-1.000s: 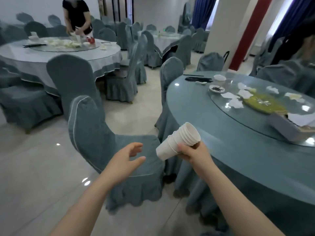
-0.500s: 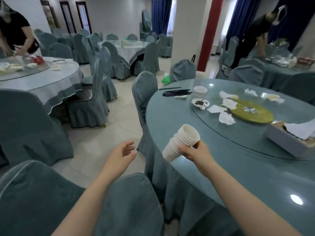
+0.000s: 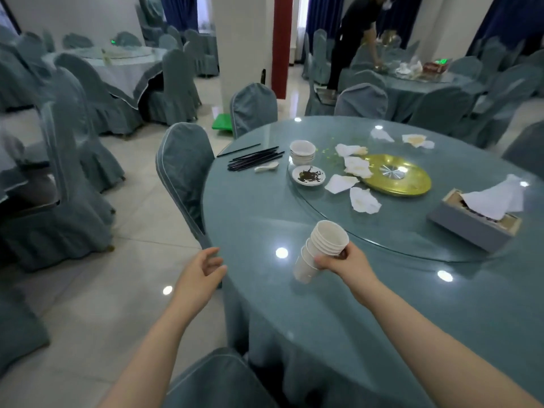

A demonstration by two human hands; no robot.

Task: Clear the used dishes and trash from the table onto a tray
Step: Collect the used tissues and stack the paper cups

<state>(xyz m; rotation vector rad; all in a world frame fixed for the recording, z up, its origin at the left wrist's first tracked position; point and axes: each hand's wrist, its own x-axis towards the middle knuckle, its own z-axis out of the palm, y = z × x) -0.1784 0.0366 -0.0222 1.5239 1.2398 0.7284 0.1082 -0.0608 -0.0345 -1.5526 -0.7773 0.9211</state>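
Your right hand [image 3: 347,265] is gripping a tilted stack of white paper cups [image 3: 322,248] above the round table [image 3: 294,304]. Your left hand [image 3: 200,275] is hanging loosely curled, holding nothing, just off the table's edge. Farther along, black chopsticks [image 3: 254,159] are lying beside a white spoon [image 3: 266,167], stacked bowls [image 3: 302,151] and a soiled saucer [image 3: 308,175]. Crumpled napkins [image 3: 363,200] are lying around a gold plate [image 3: 396,178], and a tissue box [image 3: 474,222] is sitting on the glass turntable [image 3: 382,231].
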